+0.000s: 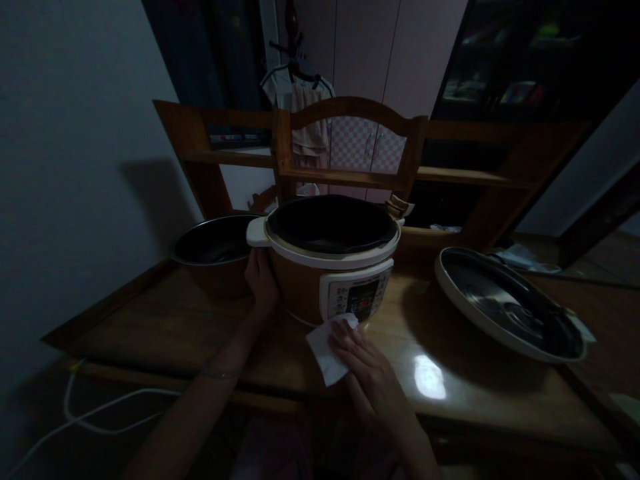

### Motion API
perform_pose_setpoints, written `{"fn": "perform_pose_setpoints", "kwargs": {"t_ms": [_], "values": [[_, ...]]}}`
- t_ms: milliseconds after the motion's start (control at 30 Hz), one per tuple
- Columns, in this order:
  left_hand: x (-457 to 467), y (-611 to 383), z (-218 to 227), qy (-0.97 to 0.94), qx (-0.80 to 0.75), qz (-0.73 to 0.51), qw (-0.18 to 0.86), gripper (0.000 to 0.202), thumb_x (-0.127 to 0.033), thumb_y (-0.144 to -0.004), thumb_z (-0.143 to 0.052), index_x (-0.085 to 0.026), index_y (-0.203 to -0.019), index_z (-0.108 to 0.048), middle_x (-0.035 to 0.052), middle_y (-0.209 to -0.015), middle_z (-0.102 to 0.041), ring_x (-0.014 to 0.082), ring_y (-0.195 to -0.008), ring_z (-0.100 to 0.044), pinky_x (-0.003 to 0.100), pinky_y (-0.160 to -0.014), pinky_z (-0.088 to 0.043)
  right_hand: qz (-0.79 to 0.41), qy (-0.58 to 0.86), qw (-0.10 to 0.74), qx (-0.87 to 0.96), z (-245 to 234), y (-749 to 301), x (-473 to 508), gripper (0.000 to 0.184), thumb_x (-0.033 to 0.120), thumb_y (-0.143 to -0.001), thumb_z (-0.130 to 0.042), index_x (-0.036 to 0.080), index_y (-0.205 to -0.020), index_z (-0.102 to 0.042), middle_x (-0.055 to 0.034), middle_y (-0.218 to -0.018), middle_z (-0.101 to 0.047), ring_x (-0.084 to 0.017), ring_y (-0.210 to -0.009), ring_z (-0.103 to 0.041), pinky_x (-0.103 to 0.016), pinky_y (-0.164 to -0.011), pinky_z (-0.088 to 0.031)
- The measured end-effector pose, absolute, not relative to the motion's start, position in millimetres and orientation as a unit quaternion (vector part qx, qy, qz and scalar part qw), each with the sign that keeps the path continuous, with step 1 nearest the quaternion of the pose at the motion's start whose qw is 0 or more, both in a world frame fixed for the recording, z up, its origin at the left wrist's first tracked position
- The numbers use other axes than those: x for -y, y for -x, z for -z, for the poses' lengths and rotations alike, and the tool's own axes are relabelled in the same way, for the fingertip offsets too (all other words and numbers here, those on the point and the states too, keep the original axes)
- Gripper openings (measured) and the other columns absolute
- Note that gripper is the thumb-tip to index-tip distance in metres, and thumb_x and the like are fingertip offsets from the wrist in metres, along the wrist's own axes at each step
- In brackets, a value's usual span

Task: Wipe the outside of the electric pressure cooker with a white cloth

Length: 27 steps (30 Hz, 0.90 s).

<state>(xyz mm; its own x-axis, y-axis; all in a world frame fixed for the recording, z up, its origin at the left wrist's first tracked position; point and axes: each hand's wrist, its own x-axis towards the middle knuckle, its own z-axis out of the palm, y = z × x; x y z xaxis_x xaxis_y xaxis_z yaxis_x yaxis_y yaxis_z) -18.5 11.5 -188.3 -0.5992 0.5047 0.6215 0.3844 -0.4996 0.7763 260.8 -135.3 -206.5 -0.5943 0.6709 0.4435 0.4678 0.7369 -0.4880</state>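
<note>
An electric cooker [300, 290] stands upright on the wooden table, its white rim around a dark opening and its button panel [363, 299] facing me. My left hand [261, 283] is closed at the cooker's left side, fingers up under the white side handle [257, 232]; the fingertips are partly hidden. Pressed beneath my right hand [363, 363] is a white paper tissue [325, 353], pinched by the fingers at the lower edge of the panel. Left of the cooker sits a dark inner pot [213, 257], close to my left hand.
The cooker's round lid [510, 307] lies underside up at the right of the table [400, 393]. A wooden shelf rail [350, 177] rises along the back edge. A white cable [100, 413] hangs at the front left, beside the wall [90, 133].
</note>
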Motion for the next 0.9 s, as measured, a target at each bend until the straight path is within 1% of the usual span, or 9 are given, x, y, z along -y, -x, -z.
{"fn": "perform_pose_setpoints", "kwargs": {"t_ms": [100, 200, 333, 433, 500, 600, 700, 800, 900], "values": [[-12, 18, 188, -0.444, -0.499, -0.743, 0.035, 0.044, -0.05, -0.103, -0.041, -0.02, -0.12, -0.07, 0.0103, -0.118, -0.072, 0.0225, -0.108, -0.065, 0.036, -0.096, -0.049, -0.249, 0.336, 0.35, 0.838, 204, -265, 146, 0.053, 0.011, -0.094, -0.048, 0.026, -0.143, -0.059, -0.0058, -0.16, -0.044, -0.025, -0.152, -0.036, -0.055, -0.122, -0.037], [-12, 18, 188, -0.445, -0.499, -0.743, 0.034, 0.044, -0.049, -0.103, -0.041, -0.02, -0.12, -0.07, 0.0104, -0.118, -0.072, 0.0225, -0.107, -0.065, 0.035, -0.096, -0.049, -0.373, 0.359, 0.414, 0.749, 201, -271, 157, 0.039, 0.022, -0.099, -0.049, 0.03, -0.132, -0.069, -0.005, -0.152, -0.055, -0.026, -0.147, -0.045, -0.058, -0.123, -0.032], [-12, 18, 188, -0.447, -0.496, -0.743, 0.039, 0.045, -0.049, -0.103, -0.041, -0.02, -0.124, -0.069, 0.0108, -0.12, -0.072, 0.0226, -0.109, -0.065, 0.036, -0.097, -0.048, -0.565, 0.34, 0.571, 0.489, 202, -279, 162, 0.023, 0.036, -0.087, -0.071, 0.027, -0.106, -0.08, -0.0089, -0.124, -0.075, -0.033, -0.123, -0.068, -0.06, -0.117, -0.043], [-11, 18, 187, -0.447, -0.497, -0.743, 0.042, 0.046, -0.05, -0.103, -0.042, -0.02, -0.125, -0.069, 0.0111, -0.123, -0.071, 0.0232, -0.112, -0.065, 0.037, -0.1, -0.048, -0.59, 0.323, 0.644, 0.365, 202, -281, 157, 0.03, 0.045, -0.095, -0.057, 0.029, -0.109, -0.078, -0.0068, -0.123, -0.076, -0.028, -0.122, -0.069, -0.057, -0.117, -0.045], [-11, 18, 186, -0.451, -0.495, -0.742, 0.04, 0.047, -0.049, -0.103, -0.041, -0.02, -0.128, -0.068, 0.0114, -0.127, -0.07, 0.0236, -0.117, -0.063, 0.037, -0.102, -0.047, -0.604, 0.313, 0.68, 0.272, 198, -282, 152, 0.033, 0.041, -0.1, -0.048, 0.028, -0.111, -0.076, -0.0045, -0.125, -0.075, -0.022, -0.126, -0.066, -0.052, -0.12, -0.042], [-10, 17, 185, -0.451, -0.495, -0.741, 0.044, 0.046, -0.049, -0.103, -0.041, -0.021, -0.129, -0.068, 0.0113, -0.126, -0.07, 0.0235, -0.117, -0.064, 0.037, -0.102, -0.048, -0.653, 0.289, 0.686, 0.14, 191, -281, 149, 0.032, 0.036, -0.099, -0.049, 0.023, -0.112, -0.075, -0.0057, -0.127, -0.074, -0.019, -0.129, -0.064, -0.045, -0.123, -0.038], [-10, 18, 185, -0.45, -0.494, -0.742, 0.047, 0.044, -0.049, -0.103, -0.042, -0.022, -0.127, -0.068, 0.0106, -0.127, -0.07, 0.0231, -0.117, -0.064, 0.036, -0.101, -0.048, -0.682, 0.287, 0.659, 0.133, 190, -277, 150, 0.038, 0.044, -0.099, -0.048, 0.019, -0.108, -0.076, -0.0089, -0.126, -0.074, -0.021, -0.127, -0.065, -0.045, -0.124, -0.036], [-10, 18, 186, -0.446, -0.498, -0.743, 0.041, 0.044, -0.049, -0.103, -0.042, -0.022, -0.124, -0.069, 0.0105, -0.123, -0.072, 0.0234, -0.114, -0.065, 0.037, -0.101, -0.048, -0.675, 0.305, 0.658, 0.133, 195, -275, 151, 0.035, 0.049, -0.095, -0.056, 0.021, -0.102, -0.076, -0.0087, -0.119, -0.077, -0.023, -0.121, -0.069, -0.048, -0.121, -0.038], [-10, 18, 186, -0.448, -0.5, -0.741, 0.038, 0.044, -0.048, -0.103, -0.041, -0.022, -0.124, -0.069, 0.0102, -0.123, -0.071, 0.023, -0.114, -0.065, 0.036, -0.1, -0.048, -0.661, 0.346, 0.652, 0.137, 197, -273, 150, 0.031, 0.046, -0.091, -0.064, 0.021, -0.105, -0.075, -0.009, -0.115, -0.078, -0.024, -0.114, -0.072, -0.05, -0.115, -0.046]]}}
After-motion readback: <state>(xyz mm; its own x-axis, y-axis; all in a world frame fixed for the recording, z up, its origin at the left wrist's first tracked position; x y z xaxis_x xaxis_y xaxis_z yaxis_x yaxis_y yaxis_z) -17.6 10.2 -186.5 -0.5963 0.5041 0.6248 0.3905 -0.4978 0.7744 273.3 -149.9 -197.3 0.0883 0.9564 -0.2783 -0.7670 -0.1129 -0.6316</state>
